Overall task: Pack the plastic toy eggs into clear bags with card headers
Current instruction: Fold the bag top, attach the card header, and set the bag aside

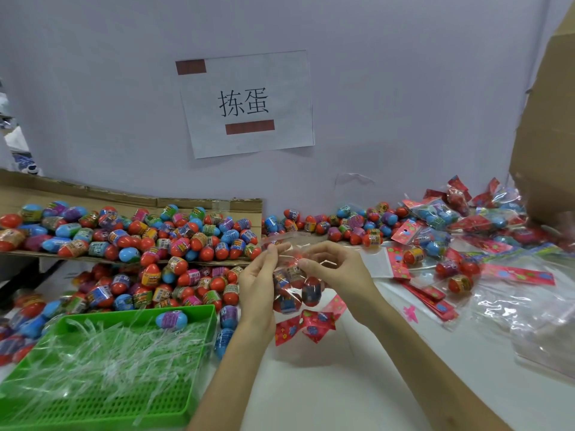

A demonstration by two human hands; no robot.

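Note:
Above the white table I hold a clear bag with several toy eggs inside. My left hand grips its left side near the top. My right hand pinches the bag's upper edge from the right. Below the bag lies a red card header with flower print. Loose toy eggs, red, blue and purple with printed wraps, are heaped on a cardboard flap and on the table to the left. More empty bags with red headers lie to the right.
A green plastic basket full of clear strips stands at front left, one blue egg on it. Packed bags pile up at back right beside a cardboard box. A paper sign hangs on the wall.

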